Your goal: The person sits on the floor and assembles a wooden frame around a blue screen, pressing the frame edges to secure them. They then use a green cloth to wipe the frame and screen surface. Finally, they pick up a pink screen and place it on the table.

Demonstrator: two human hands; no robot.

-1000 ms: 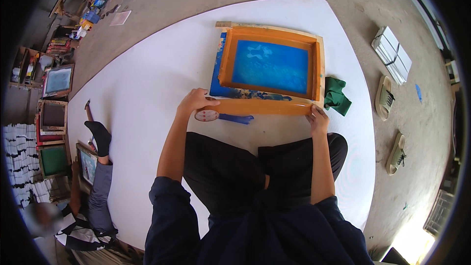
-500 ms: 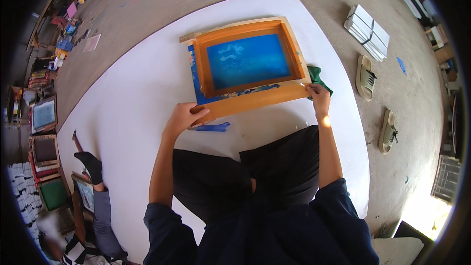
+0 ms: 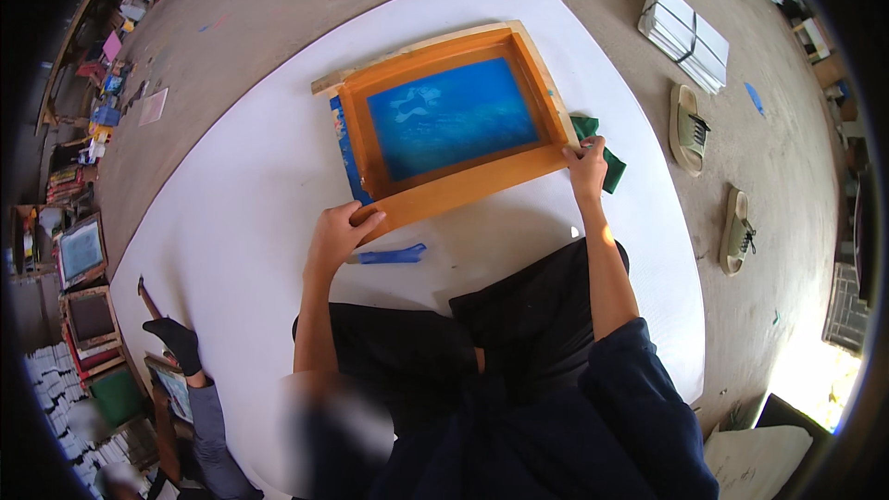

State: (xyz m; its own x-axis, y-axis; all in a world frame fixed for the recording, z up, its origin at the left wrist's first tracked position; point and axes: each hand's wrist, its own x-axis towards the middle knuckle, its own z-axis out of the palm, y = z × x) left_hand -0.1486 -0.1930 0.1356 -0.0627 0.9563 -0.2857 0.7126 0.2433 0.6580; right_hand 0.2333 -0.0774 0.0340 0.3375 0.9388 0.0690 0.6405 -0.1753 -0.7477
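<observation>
Fingers of L hand (image 3: 338, 236) & R hand (image 3: 587, 168) pinch opp. ends of an orange-tan tape strip (image 3: 468, 191), held taut along near side of a taped wooden frame w/ blue mesh (image 3: 452, 118); whether it's stuck down, can't quite tell from above. Frame lies on white sheet (image 3: 231, 222), w/ flat blue piece (image 3: 393, 256) nr L hand & green cloth (image 3: 613, 172) just beside R hand.

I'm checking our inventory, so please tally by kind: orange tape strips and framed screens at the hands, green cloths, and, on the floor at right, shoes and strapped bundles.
Orange tape strip: 1
Framed screen: 1
Green cloth: 1
Shoes: 2
Strapped bundle: 1
Total: 6
</observation>
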